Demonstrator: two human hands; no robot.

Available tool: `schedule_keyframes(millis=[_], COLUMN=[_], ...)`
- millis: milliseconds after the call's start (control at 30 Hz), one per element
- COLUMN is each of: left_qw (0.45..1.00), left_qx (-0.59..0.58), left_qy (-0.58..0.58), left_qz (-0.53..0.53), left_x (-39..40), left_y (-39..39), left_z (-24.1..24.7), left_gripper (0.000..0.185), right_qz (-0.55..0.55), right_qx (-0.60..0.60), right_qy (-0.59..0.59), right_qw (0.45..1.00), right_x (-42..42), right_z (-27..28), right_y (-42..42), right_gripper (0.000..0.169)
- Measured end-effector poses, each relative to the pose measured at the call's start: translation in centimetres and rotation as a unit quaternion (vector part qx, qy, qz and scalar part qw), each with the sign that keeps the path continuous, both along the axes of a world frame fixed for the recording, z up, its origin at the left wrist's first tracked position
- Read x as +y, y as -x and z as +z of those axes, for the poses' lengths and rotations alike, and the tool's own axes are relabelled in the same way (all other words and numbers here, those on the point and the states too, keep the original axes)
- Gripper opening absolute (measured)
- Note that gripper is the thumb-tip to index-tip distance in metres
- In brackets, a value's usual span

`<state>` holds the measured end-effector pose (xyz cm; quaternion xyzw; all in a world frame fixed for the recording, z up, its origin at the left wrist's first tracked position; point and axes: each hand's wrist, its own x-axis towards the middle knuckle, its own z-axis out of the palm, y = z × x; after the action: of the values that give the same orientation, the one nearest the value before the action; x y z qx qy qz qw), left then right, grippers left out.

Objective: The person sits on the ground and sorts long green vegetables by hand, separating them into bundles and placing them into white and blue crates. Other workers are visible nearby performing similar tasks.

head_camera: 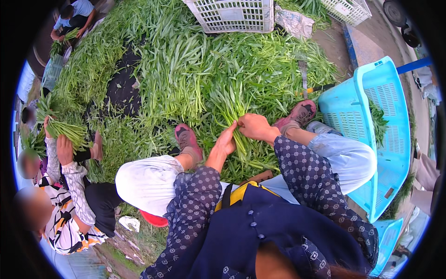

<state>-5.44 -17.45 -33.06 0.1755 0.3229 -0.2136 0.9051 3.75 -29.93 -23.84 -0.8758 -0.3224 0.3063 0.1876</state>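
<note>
A bunch of leafy green water spinach stems (230, 106) is held between my knees, its leaves pointing away from me and its cut ends towards me. My left hand (225, 139) is closed round the lower stems from the left side. My right hand (256, 127) is at the bunch's right side, fingers bent and fingertips close to my left hand's; whether it grips a stem is hard to tell. Loose greens (174, 66) cover the ground beneath and in front of both hands, and several stem ends lie below the bunch.
A turquoise plastic basket (393, 139) with some greens stands at right, near a rake-like metal tool (302, 75). White crates (237, 15) stand ahead. Co-workers sit at left, one holding a bunch of greens (68, 129). My shoes (188, 139) rest among the greens.
</note>
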Motion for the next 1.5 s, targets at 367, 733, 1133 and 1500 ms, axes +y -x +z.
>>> schedule_keyframes(millis=[367, 733, 1133, 1500], left_qw=[0.997, 0.991, 0.986, 0.978], left_qx=[-0.045, -0.046, 0.016, 0.006], left_qy=[-0.069, -0.118, -0.155, -0.206], left_qz=[-0.009, -0.050, -0.058, -0.035], left_x=[-0.3, -0.9, -0.9, -2.2], left_y=[0.5, 0.1, 0.3, 0.3], left_z=[0.7, 1.0, 1.3, 1.7], left_gripper=[0.021, 0.025, 0.025, 0.024], right_qz=[-0.090, -0.399, -0.060, 0.078], right_qx=[0.175, 0.326, -0.009, -0.058], right_qy=[-0.106, -0.211, -0.004, 0.125], right_qw=[0.975, 0.831, 0.998, 0.987], right_x=[-0.6, 0.8, 3.4, 5.6], right_z=[-6.0, -1.4, -1.8, -1.0], right_y=[-2.4, -3.3, -2.8, -0.9], right_gripper=[0.013, 0.034, 0.022, 0.021])
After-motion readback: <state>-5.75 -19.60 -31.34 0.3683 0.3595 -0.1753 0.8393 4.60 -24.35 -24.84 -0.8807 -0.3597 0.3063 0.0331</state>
